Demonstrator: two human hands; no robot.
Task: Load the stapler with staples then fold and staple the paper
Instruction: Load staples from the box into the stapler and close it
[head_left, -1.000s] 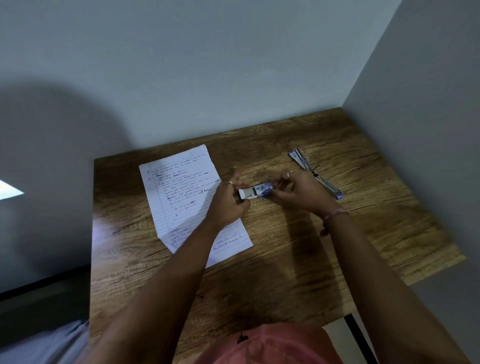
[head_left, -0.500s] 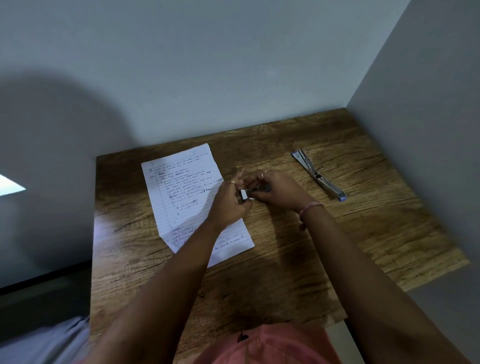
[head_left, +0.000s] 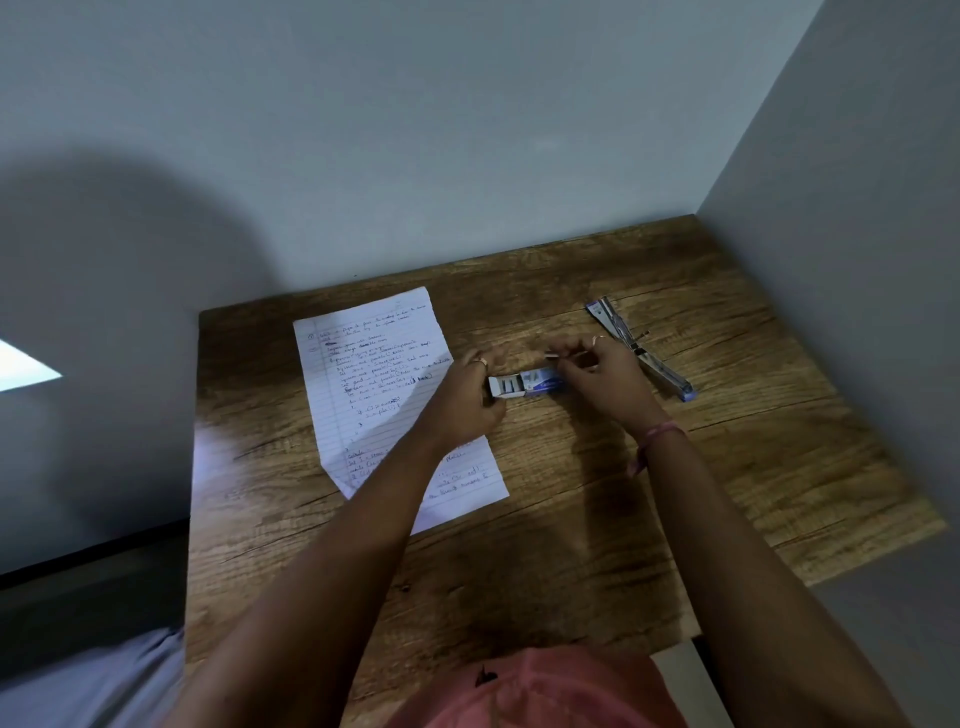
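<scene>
A small blue and white staple box lies on the wooden table with its inner tray slid out to the left. My left hand grips the box at its left end. My right hand pinches a thin strip of staples just above the box's right end. A metal stapler, swung open flat, lies behind my right hand. A lined sheet of paper with handwriting lies flat on the table, partly under my left forearm.
Walls close off the table at the back and on the right. The table's left edge drops off beside the paper. A pink garment shows at the bottom of the view.
My hands had come together over the box; now my right hand has drawn away to the right with a strip of staples, and the box's tray shows open at the left.
</scene>
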